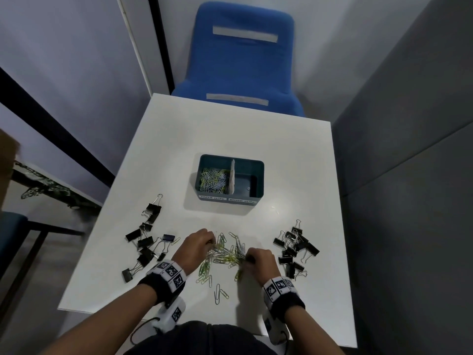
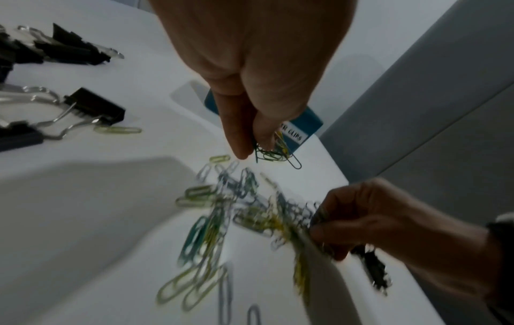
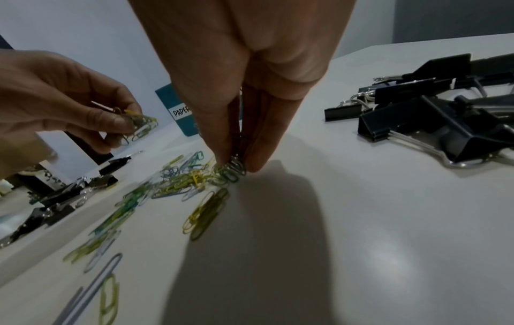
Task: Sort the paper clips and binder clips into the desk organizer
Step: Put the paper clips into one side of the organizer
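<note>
Head view: my left hand point(image 1: 198, 244) and right hand point(image 1: 261, 260) each pinch coloured wire paper clips point(image 1: 225, 252) above the white table point(image 1: 294, 175); tangled clips may drop.

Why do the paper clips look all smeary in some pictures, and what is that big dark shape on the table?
In the left wrist view the paper clips on the table are streaked by motion blur, and so is the right hand. In the right wrist view the dark shape is a shadow falling under the right hand. The head view is sharper, though its wide lens bends the walls.
</note>
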A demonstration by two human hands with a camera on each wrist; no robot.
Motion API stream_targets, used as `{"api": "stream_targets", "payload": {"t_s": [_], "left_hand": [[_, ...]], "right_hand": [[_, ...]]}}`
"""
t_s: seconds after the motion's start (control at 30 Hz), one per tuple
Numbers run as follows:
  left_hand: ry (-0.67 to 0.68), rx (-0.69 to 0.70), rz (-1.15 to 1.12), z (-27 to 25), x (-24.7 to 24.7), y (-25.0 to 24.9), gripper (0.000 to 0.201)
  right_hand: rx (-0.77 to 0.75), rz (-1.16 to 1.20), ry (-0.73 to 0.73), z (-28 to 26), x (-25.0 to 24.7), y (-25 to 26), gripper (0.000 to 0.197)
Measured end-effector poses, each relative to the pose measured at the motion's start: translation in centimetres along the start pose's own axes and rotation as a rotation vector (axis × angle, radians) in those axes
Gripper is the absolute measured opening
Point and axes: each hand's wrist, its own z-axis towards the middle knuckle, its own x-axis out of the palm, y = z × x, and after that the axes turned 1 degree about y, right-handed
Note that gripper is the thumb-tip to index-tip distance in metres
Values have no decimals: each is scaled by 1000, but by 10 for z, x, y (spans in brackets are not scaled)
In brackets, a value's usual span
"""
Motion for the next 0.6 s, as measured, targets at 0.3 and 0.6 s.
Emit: {"api": "stream_targets", "payload": {"t_s": [0.3,0.6], "left_hand": [[-340,116,-73,68,-95,-55,4],[-353,-82,94,75,-98,-29,8]], "right_hand": [[-28,44,-35,-6,-31,14,8],[-215,33,-117,26,-103,79,5]]}}
